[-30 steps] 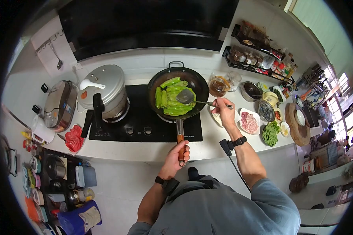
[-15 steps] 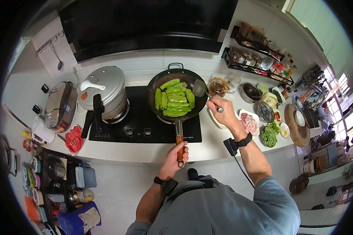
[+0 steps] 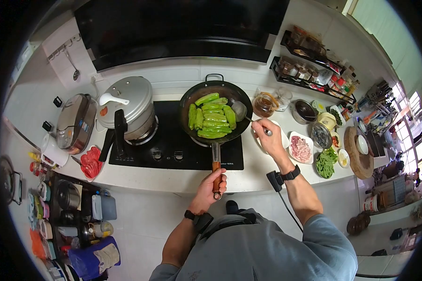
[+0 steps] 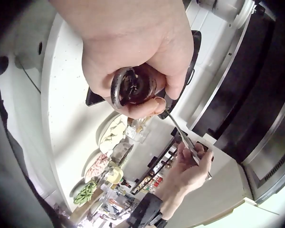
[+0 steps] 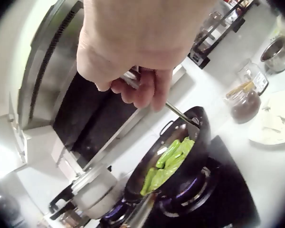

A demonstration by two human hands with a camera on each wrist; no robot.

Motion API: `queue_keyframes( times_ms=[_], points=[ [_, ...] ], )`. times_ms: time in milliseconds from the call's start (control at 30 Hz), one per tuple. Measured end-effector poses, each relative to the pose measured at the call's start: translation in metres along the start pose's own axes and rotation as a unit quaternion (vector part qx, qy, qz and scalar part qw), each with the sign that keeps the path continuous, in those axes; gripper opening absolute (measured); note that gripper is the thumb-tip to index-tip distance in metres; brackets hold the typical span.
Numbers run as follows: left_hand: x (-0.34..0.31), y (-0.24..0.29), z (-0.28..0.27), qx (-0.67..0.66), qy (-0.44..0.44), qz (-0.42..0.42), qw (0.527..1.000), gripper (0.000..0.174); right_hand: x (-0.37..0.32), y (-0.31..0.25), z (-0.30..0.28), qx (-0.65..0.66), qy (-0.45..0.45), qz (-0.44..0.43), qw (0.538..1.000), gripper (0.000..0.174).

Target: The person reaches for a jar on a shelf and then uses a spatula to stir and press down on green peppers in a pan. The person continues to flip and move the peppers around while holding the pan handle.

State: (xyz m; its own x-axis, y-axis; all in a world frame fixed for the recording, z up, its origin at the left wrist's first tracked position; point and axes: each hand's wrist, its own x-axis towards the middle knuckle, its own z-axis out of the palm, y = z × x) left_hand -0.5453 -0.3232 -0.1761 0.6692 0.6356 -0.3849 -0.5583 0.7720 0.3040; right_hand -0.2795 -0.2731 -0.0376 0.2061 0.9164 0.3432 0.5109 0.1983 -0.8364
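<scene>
A black wok (image 3: 188, 98) stands on the stove, with several long green peppers (image 3: 213, 119) side by side across its bottom. My left hand (image 3: 210, 186) grips the wok's wooden handle (image 3: 216, 171) near its ring end; the left wrist view shows fingers wrapped round it. In my right hand (image 3: 269, 138) is the grey metal handle of a wok spatula (image 3: 239, 111). Its rounded head lies against the wok's right inner wall, beside the peppers. From the right wrist, the fingers (image 5: 142, 92) curl round the spatula's handle, above the peppers (image 5: 168, 164).
Left of the wok stands a big pressure cooker (image 3: 126, 89) with a white spoon on its lid. To the right are a jar (image 3: 266, 104), a plate of raw sliced meat (image 3: 300, 147), cut green vegetables (image 3: 325, 165) and a round chopping board (image 3: 358, 152). Burner glow (image 5: 190, 190) shows under the wok.
The spatula's head has gone from on top of the peppers to the wok's right wall. My right hand has drawn slightly nearer the body. The left hand keeps its hold.
</scene>
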Motion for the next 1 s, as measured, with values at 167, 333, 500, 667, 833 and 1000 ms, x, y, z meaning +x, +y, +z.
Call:
queue_keyframes(
  times_ms=[167,333,500,667,833,1000],
  points=[
    [-0.004,0.003,0.0,0.008,-0.035,-0.012,0.999,0.025,-0.004,-0.028,0.0,-0.018,-0.007,-0.148,0.989,0.018],
    [-0.003,0.001,0.0,0.007,-0.024,-0.008,1.0,0.025,-0.01,-0.034,-0.006,-0.059,-0.051,-0.148,0.986,0.016],
    [0.001,-0.001,-0.004,0.0,-0.031,0.004,1.0,0.026,-0.013,-0.044,-0.006,-0.047,-0.115,-0.212,0.969,0.012],
    [0.0,-0.001,-0.003,-0.008,-0.025,0.0,1.0,0.026,-0.026,-0.04,0.003,-0.034,-0.215,-0.227,0.949,0.01],
    [0.003,-0.003,-0.007,-0.009,-0.021,-0.002,1.0,0.025,-0.029,-0.027,0.014,-0.112,-0.257,-0.258,0.925,0.012],
    [0.003,-0.002,-0.005,-0.008,-0.019,0.002,1.0,0.025,-0.016,-0.005,0.013,-0.219,-0.245,-0.288,0.899,0.013]
  ],
)
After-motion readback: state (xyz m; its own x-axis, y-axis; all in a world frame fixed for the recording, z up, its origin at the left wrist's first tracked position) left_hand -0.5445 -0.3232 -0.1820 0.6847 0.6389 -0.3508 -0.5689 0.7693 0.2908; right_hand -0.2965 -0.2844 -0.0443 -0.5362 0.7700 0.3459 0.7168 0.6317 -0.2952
